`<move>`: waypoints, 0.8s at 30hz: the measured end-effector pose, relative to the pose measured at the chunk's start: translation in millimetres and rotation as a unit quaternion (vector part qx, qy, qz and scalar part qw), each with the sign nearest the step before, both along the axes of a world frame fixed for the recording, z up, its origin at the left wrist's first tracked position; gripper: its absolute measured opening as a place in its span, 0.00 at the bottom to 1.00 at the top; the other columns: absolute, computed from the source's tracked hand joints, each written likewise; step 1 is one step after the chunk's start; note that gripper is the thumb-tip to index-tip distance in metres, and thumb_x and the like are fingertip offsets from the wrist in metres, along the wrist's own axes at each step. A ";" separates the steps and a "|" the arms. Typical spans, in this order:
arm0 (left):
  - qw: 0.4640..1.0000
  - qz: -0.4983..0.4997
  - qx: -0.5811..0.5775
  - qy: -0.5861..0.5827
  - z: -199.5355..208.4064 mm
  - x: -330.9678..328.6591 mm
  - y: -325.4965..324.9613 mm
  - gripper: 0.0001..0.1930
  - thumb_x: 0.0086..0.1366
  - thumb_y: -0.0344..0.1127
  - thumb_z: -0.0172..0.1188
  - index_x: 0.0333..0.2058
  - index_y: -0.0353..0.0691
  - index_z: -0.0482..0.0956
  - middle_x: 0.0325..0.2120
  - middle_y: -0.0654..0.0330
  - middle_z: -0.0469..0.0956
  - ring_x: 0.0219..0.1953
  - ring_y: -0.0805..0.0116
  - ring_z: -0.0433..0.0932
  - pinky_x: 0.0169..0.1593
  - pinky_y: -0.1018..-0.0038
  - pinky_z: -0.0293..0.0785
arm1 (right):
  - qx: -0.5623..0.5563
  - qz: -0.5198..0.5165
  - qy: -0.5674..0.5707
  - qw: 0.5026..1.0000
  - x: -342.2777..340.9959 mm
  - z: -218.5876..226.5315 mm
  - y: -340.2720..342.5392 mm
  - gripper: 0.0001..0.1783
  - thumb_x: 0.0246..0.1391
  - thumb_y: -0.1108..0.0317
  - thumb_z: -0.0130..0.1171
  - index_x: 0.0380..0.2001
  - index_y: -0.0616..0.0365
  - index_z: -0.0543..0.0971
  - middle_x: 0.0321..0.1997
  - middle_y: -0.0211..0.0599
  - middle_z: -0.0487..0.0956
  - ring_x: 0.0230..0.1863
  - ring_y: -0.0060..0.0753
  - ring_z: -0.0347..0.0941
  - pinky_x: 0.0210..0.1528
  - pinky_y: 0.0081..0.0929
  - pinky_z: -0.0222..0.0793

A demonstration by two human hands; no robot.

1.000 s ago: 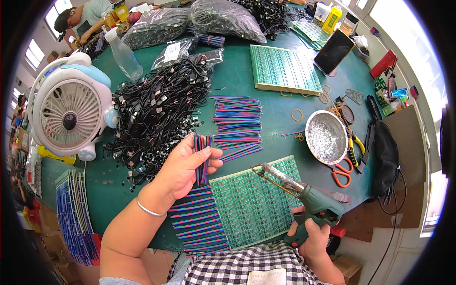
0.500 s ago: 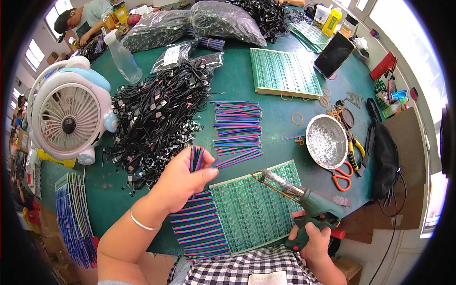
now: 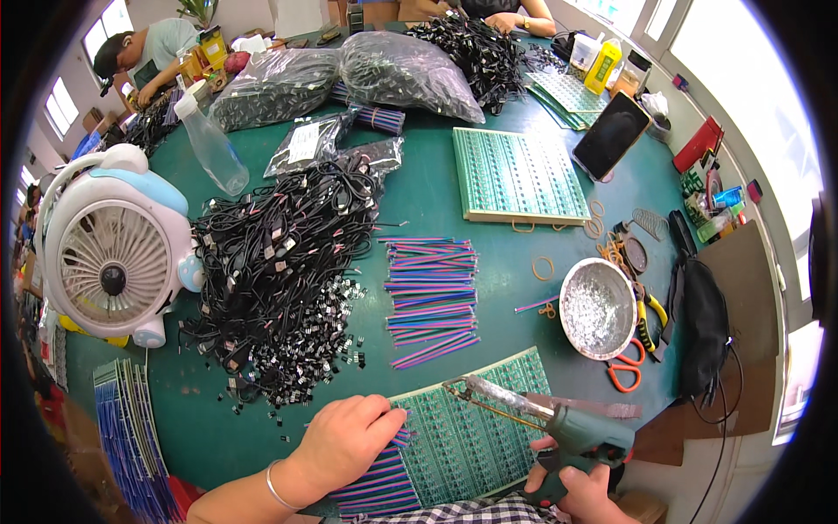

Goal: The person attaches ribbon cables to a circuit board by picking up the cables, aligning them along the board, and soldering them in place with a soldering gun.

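My left hand (image 3: 349, 441) is closed on short multicoloured wires (image 3: 401, 437), at the upper left edge of a green circuit board panel (image 3: 476, 424). A row of attached wires (image 3: 375, 491) sticks out from that edge below the hand. My right hand (image 3: 572, 489) grips the handle of a green soldering gun (image 3: 587, 435), its metal tip pointing left over the panel, apart from my left hand. Beyond the panel lies a stack of loose wires (image 3: 432, 293), some blue and pink. My left fingers hide part of the wires they hold.
A pile of black cables (image 3: 279, 236) and a fan (image 3: 113, 271) stand left. Right are a metal bowl (image 3: 598, 310), scissors (image 3: 624, 375) and a phone (image 3: 611, 135). More panels (image 3: 519, 175) and plastic bags (image 3: 410, 74) lie farther back. Other people sit at the far side.
My left hand has lowered with the wires from above the panel's corner to its left edge. The view has tilted up, so the table sits lower. The soldering gun stays in my right hand.
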State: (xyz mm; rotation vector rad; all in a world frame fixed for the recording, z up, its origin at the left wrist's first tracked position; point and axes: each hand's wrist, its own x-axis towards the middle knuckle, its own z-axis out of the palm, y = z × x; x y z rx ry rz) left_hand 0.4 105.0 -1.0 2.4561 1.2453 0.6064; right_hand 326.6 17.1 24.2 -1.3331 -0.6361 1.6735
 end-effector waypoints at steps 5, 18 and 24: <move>1.000 0.016 0.026 -0.007 -2.1 -4.9 0.1 0.16 0.47 0.25 0.66 0.38 0.41 0.84 0.31 0.61 0.78 0.29 0.61 0.80 0.28 0.68 0.77 | 0.159 0.231 -0.222 0.934 8.3 -12.7 6.5 0.27 0.60 0.65 0.65 0.60 0.63 0.73 0.51 0.46 0.80 0.41 0.40 0.79 0.48 0.38 0.76; 0.999 0.007 0.028 -0.016 -9.2 0.8 7.1 0.16 0.49 0.25 0.65 0.39 0.41 0.84 0.31 0.61 0.78 0.29 0.62 0.80 0.30 0.69 0.77 | 0.309 0.265 -0.348 0.845 0.6 -2.3 23.5 0.23 0.57 0.69 0.67 0.55 0.64 0.78 0.55 0.52 0.79 0.51 0.52 0.77 0.51 0.41 0.74; 1.000 0.010 0.016 -0.021 -11.5 -0.9 6.9 0.16 0.49 0.25 0.65 0.39 0.40 0.84 0.31 0.60 0.77 0.29 0.61 0.79 0.30 0.68 0.78 | 0.196 0.255 -0.429 0.844 -5.2 -20.8 -9.1 0.20 0.55 0.68 0.69 0.51 0.62 0.80 0.49 0.48 0.82 0.48 0.49 0.78 0.49 0.39 0.74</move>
